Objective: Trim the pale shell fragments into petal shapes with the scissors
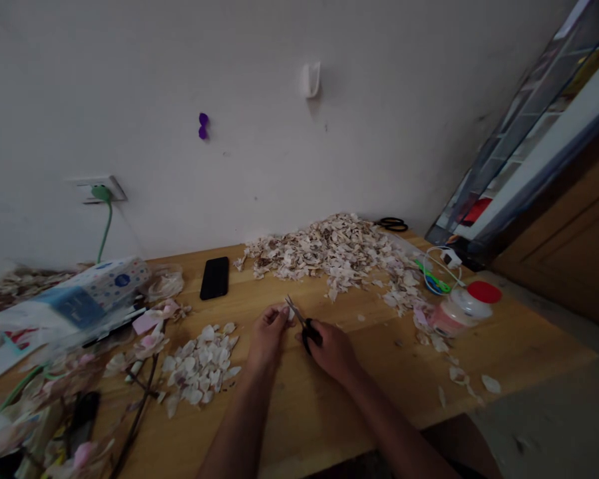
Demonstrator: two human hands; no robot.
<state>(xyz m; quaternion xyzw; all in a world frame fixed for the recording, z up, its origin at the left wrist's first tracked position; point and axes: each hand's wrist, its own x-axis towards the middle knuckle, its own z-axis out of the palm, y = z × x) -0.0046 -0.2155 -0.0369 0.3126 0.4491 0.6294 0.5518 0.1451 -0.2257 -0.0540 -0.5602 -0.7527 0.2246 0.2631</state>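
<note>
My left hand (269, 331) pinches a small pale petal (290, 314) over the middle of the wooden table. In my right hand (329, 347) is a pair of black-handled scissors (305, 325), its blades pointing up and left at the petal. The blades look slightly parted beside my left fingertips. Left of my left hand lies a small pile of whitish petals (204, 364). Behind both hands, a large heap of pale, brownish-edged pieces (329, 249) spreads along the wall.
A black phone (214, 278) lies at the back left. Pink flowers on a branch (151, 342), a tissue pack (122, 279) and plastic bags crowd the left side. At the right are a red-lidded jar (462, 309), green scissors (436, 279), a white cable and black scissors (393, 224).
</note>
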